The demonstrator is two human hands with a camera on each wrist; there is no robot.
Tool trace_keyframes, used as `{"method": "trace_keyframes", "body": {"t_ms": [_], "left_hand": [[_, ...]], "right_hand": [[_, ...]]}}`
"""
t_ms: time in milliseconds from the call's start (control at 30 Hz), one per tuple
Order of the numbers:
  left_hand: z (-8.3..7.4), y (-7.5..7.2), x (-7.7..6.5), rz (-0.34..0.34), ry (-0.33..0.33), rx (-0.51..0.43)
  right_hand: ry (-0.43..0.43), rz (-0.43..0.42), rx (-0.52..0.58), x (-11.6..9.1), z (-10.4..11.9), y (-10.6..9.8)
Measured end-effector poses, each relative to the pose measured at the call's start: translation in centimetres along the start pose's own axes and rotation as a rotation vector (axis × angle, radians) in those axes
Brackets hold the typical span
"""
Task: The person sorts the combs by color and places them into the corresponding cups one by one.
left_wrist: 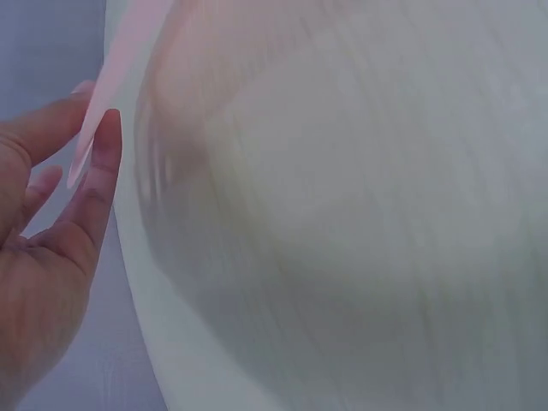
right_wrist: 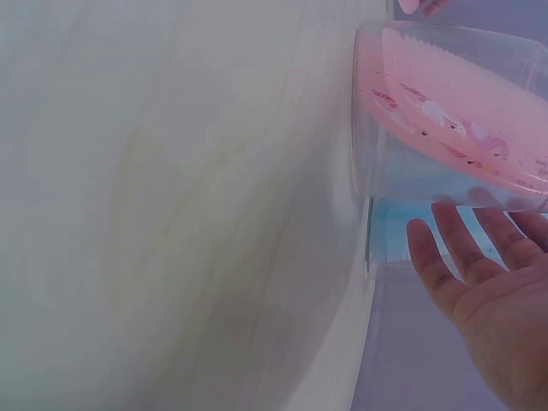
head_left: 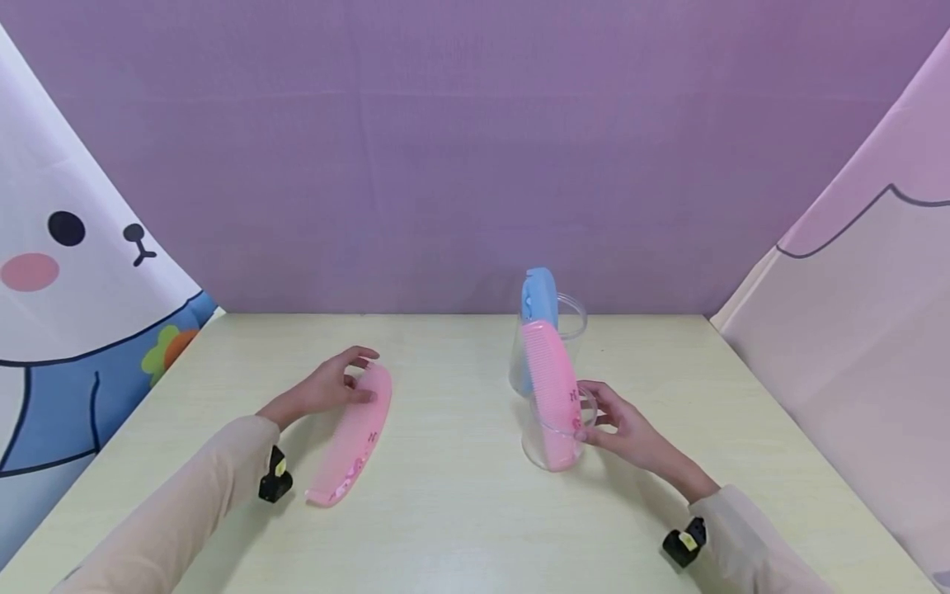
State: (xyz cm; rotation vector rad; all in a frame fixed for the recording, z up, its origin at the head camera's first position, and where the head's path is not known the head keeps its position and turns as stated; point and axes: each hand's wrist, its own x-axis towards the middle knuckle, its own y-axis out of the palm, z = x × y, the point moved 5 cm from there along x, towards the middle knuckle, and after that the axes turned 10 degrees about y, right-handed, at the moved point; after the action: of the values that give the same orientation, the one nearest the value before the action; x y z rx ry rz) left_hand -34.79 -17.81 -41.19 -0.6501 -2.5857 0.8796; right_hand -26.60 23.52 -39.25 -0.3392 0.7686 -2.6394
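Observation:
My left hand (head_left: 334, 384) pinches the upper end of a pink comb (head_left: 364, 445) between thumb and fingers. In the left wrist view the comb (left_wrist: 120, 68) shows edge-on between the fingertips. A second pink comb (head_left: 549, 388) leans upright in a clear cup (head_left: 530, 450), its top above the rim. Beside that cup is my right hand (head_left: 627, 429), thumb toward its front. The right wrist view shows extended fingers (right_wrist: 467, 248) touching the cup wall, with the thumb out of sight.
Behind the front cup stands another clear cup (head_left: 517, 363), holding a blue item (head_left: 540, 297) whose lower part is partly hidden by the pink comb. A purple cloth (head_left: 371, 165) rises along the back edge of the pale tabletop (head_left: 445, 511). Printed cloths flank both sides.

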Motion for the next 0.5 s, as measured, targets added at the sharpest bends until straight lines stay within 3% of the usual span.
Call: {"method": "trace_keyframes", "body": {"t_ms": [233,500], "left_hand": [[-0.3,-0.5,-0.1,-0.012,-0.044,-0.028],[-1.4,-1.1,-0.1,-0.031,-0.019,-0.057]], "right_hand": [[0.017,-0.002,-0.005,0.0,0.0,0.1],[-0.005,-0.004,-0.007,-0.4,0.6,0.1]]}}
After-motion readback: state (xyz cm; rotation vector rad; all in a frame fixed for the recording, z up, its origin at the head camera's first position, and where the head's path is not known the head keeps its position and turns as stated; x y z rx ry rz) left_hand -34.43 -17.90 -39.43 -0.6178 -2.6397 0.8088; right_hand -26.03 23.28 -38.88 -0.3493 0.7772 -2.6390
